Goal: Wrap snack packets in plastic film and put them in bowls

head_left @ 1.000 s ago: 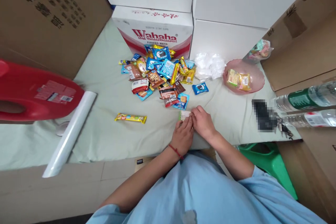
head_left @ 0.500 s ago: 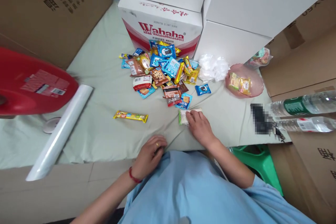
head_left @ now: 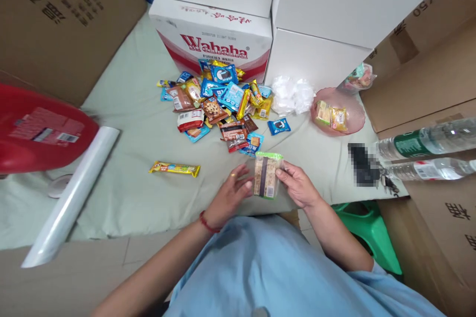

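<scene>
My right hand (head_left: 298,184) pinches the right edge of a clear-and-green snack packet (head_left: 267,176), holding it raised over the near edge of the table. Its face shows pale, grainy contents, a dark stripe and a barcode. Just left of the packet is my left hand (head_left: 234,190), fingers apart and curved toward it; I see nothing in its grasp. A yellow snack bar (head_left: 174,169) lies flat farther left. Beyond my hands a heap of wrapped snacks (head_left: 223,104) leans toward a Wahaha carton (head_left: 211,39), and a small blue packet (head_left: 279,126) lies apart at its right.
A pink bowl (head_left: 357,119) with a few packets stands at the right, beside crumpled clear plastic (head_left: 292,95). Two water bottles (head_left: 435,138) lie at the far right by keys (head_left: 388,184). On the left are a red container (head_left: 40,129) and a white roll (head_left: 70,198).
My right hand has lifted the packet off the table and turned it upright. My left hand has come up from the table edge toward it, opening its fingers. The view has shifted slightly.
</scene>
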The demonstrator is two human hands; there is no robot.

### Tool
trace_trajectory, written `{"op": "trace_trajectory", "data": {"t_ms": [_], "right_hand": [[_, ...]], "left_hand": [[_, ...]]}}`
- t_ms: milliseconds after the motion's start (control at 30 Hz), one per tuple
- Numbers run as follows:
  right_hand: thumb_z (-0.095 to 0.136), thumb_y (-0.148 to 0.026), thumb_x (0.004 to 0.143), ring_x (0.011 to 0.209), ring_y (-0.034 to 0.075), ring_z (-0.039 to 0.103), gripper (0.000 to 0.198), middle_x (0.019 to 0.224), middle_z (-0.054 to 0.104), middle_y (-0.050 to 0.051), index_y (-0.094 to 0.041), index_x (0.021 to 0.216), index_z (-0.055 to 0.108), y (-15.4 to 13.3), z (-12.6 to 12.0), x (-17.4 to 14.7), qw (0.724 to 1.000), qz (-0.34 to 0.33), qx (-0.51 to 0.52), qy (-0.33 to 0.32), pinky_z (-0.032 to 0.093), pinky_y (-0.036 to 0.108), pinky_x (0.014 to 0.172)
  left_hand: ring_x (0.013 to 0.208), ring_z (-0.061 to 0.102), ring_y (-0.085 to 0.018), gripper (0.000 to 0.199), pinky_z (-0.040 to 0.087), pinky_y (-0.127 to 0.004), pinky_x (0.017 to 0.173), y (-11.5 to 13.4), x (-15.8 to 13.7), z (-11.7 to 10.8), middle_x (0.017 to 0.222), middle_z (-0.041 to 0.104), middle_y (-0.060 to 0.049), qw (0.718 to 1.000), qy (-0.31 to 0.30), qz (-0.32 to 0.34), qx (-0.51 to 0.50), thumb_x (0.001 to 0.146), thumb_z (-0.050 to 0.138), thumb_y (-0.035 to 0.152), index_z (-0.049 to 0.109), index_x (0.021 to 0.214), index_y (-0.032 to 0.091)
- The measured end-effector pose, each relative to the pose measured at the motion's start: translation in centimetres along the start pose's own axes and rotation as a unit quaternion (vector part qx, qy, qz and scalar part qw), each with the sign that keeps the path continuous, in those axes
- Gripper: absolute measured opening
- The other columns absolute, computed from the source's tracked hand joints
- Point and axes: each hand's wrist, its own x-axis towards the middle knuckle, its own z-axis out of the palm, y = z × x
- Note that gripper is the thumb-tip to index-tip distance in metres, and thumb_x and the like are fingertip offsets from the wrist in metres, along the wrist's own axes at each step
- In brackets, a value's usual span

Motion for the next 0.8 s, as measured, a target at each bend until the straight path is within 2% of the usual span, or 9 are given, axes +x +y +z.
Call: {"op": "trace_trajectory", "data": {"t_ms": [100,200,300,367,467,533,633,700,800], "right_hand": [[0.062,-0.06,0.094,0.11,0.023,0.068,0.047,0.115,0.073,0.006,-0.024,0.123,0.061,1.4,0.4,-0.7,0.998,0.017,0.037,0.043,0.054,0.041,0.102],[0.062,-0.059,0.094,0.114,0.023,0.067,0.052,0.126,0.069,0.008,-0.026,0.133,0.052,2.6,0.3,-1.5,0.995,-0.006,0.004,0.097,0.053,0.042,0.106],[0.066,-0.051,0.093,0.112,0.022,0.068,0.051,0.126,0.07,0.008,-0.027,0.136,0.05,2.8,-0.7,-1.8,0.994,-0.019,-0.033,0.105,0.054,0.041,0.105],[0.065,-0.047,0.095,0.108,0.022,0.069,0.043,0.118,0.072,0.006,-0.026,0.131,0.055,2.0,-2.6,-1.5,0.991,-0.022,-0.034,0.124,0.056,0.041,0.101],[0.071,-0.041,0.089,0.1,0.02,0.071,0.037,0.109,0.073,0.003,-0.026,0.121,0.059,-0.5,-8.6,-0.1,0.972,-0.047,0.027,0.229,0.061,0.038,0.091],[0.078,-0.035,0.081,0.093,0.018,0.071,0.04,0.108,0.072,0.001,-0.027,0.115,0.057,-2.5,-14.1,1.6,0.941,-0.074,0.079,0.321,0.064,0.036,0.082],[0.081,-0.018,0.071,0.086,0.017,0.072,0.046,0.102,0.071,-0.002,-0.026,0.107,0.053,-4.9,-22.3,5.7,0.908,-0.109,0.119,0.386,0.065,0.037,0.073],[0.075,-0.008,0.071,0.08,0.016,0.072,0.037,0.091,0.07,-0.002,-0.023,0.098,0.053,-5.7,-26.0,9.2,0.901,-0.057,0.125,0.412,0.066,0.037,0.071],[0.068,-0.002,0.075,0.075,0.013,0.069,0.029,0.085,0.066,-0.002,-0.02,0.092,0.054,-5.6,-28.4,14.3,0.875,0.033,0.104,0.472,0.064,0.03,0.065]], "left_hand": [[0.112,0.069,-0.029,0.063,0.058,-0.042,0.094,-0.1,2.7,3.6,0.124,0.071,-0.015,0.999,-0.012,0.015,-0.051,0.082,0.071,0.061,0.06,0.124,0.016],[0.1,0.071,-0.025,0.051,0.058,-0.041,0.091,-0.5,4.1,5.7,0.109,0.074,-0.01,0.999,0.018,0.038,-0.015,0.083,0.072,0.054,0.06,0.116,0.017],[0.1,0.07,-0.024,0.047,0.058,-0.041,0.091,-0.8,4.5,6.6,0.112,0.072,-0.01,0.998,0.007,0.052,0.04,0.086,0.069,0.049,0.058,0.12,0.019],[0.111,0.068,-0.026,0.049,0.057,-0.042,0.095,-1.1,4.4,6.5,0.123,0.07,-0.012,0.996,-0.017,0.064,0.063,0.087,0.068,0.046,0.056,0.127,0.02],[0.124,0.064,-0.028,0.048,0.056,-0.044,0.1,-2.2,3.8,4.9,0.134,0.065,-0.014,0.991,0.01,0.08,0.108,0.088,0.067,0.045,0.057,0.129,0.022],[0.117,0.067,-0.027,0.043,0.057,-0.045,0.099,-3.3,3.2,3.1,0.125,0.068,-0.012,0.985,0.062,0.074,0.143,0.089,0.065,0.047,0.06,0.124,0.022],[0.106,0.072,-0.025,0.04,0.06,-0.044,0.095,-5.1,1.9,0.7,0.114,0.071,-0.01,0.971,0.119,0.08,0.194,0.09,0.062,0.047,0.06,0.121,0.022],[0.1,0.073,-0.024,0.034,0.062,-0.042,0.092,-5.9,1.2,-0.1,0.112,0.072,-0.008,0.954,0.129,0.113,0.246,0.092,0.059,0.043,0.061,0.119,0.022],[0.095,0.073,-0.023,0.027,0.062,-0.04,0.088,-6.1,0.8,-0.1,0.11,0.072,-0.008,0.918,0.128,0.18,0.33,0.094,0.056,0.035,0.063,0.117,0.023]]}}
